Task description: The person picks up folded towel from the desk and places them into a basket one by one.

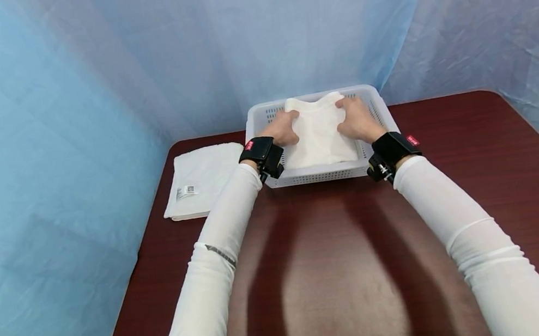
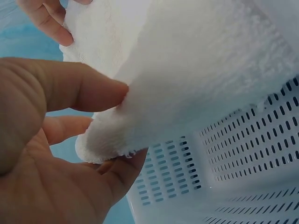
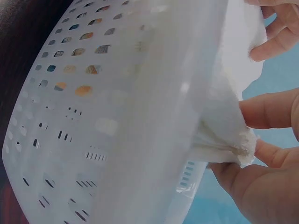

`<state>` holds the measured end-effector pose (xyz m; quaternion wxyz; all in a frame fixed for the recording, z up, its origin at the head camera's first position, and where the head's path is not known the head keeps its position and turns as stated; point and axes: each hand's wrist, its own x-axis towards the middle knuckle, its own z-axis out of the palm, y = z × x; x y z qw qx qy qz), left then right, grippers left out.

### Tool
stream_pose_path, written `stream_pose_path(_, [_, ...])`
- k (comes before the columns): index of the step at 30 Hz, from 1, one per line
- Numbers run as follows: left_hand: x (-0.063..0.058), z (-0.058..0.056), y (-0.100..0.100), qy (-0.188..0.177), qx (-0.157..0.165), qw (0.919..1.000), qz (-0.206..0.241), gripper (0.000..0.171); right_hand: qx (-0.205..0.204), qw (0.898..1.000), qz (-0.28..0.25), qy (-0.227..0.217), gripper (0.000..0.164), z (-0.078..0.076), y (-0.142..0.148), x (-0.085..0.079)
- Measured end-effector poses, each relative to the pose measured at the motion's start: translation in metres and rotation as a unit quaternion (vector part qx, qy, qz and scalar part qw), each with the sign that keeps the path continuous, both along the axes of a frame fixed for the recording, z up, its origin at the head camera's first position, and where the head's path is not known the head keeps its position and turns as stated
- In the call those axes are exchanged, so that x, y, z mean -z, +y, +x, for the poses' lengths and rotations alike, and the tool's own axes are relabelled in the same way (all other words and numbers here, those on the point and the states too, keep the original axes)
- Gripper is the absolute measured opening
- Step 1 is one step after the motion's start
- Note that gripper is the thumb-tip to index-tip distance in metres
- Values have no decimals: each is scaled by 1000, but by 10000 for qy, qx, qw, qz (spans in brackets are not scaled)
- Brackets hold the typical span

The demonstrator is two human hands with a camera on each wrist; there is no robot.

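A folded white towel [image 1: 319, 132] is held between both hands, over and partly inside a white perforated plastic basket [image 1: 317, 174]. At its left edge, my left hand [image 1: 282, 127] pinches the fabric; in the left wrist view the thumb [image 2: 100, 91] lies on top and fingers curl beneath. My right hand [image 1: 357, 120] grips the opposite edge, and in the right wrist view the towel [image 3: 229, 116] shows bunched between its thumb and fingers. Beyond the near basket wall, the towel's lower part is hidden in that view.
Left of the basket, a stack of folded white towels [image 1: 205, 169] with a small label lies on the dark red-brown table [image 1: 486, 167]. Blue cloth curtains [image 1: 256, 43] hang behind the table and along its left side.
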<state>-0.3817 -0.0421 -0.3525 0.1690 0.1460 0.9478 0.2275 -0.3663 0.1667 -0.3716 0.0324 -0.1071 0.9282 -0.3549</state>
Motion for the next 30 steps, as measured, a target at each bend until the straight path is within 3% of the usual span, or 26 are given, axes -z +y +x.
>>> stream_pose_path(8, [4,2,1,-246,73,9995,-203,84,-53,9998,165,-9,63,3,3,3])
stream_pose_path(15, [9,2,3,-166,265,9984,-471,86,-143,9996,191,-176,65,4,7,7])
stream_pose_path(23, [14,2,2,-252,444,9950,-862,86,-399,9982,444,-19,58,6,11,16])
stream_pose_path(30, [14,6,-3,-628,726,9870,-1290,86,-523,9967,448,-432,59,9,10,18])
